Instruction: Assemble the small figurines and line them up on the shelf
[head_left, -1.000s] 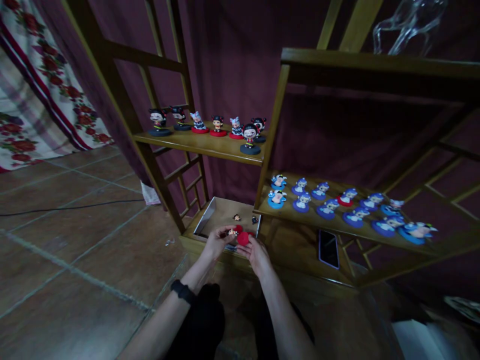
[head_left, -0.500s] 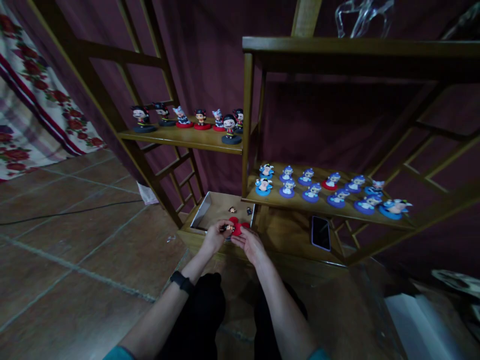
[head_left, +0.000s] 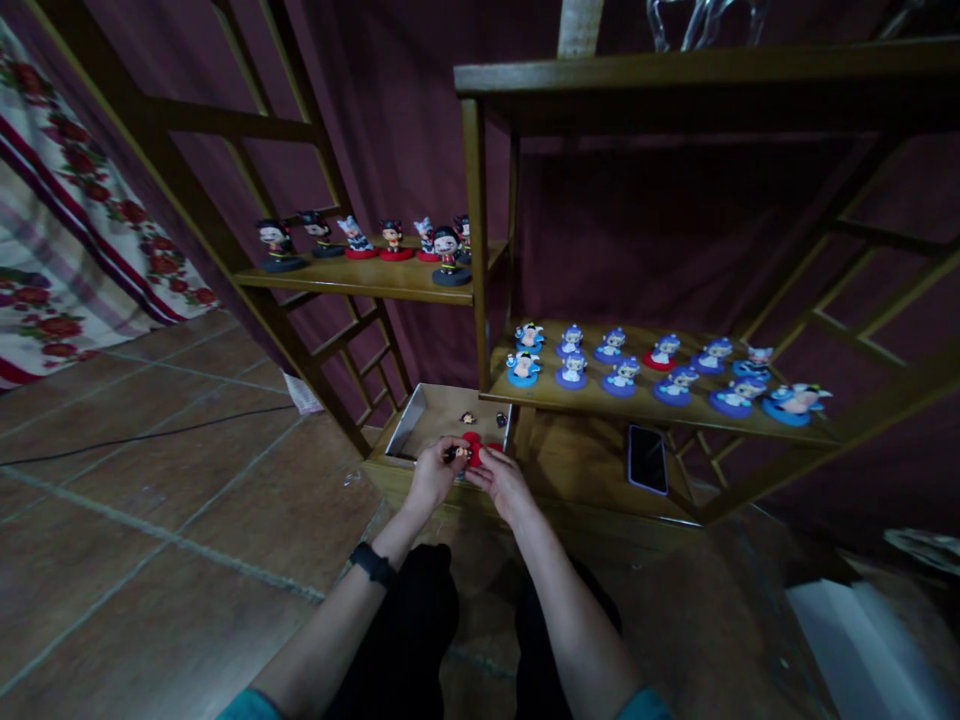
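Over the front edge of an open cardboard box, my two hands meet around a small toy. My left hand is closed on a dark-haired figurine. Fingers of my right hand pinch a round red base that touches or nearly touches the figurine; whether the two are joined I cannot tell. Inside the box lie another small figurine and a dark little piece. Something red also shows in the box just behind my right fingers.
Figurines on round bases stand along the upper left shelf. Two rows of mostly purple and blue figurines stand on the right shelf. A phone lies on the lowest board. A white box sits on the floor at right.
The view has shifted slightly. My hands keep hold of the figurine and the red base at the box, with only a small shift of the fingers.
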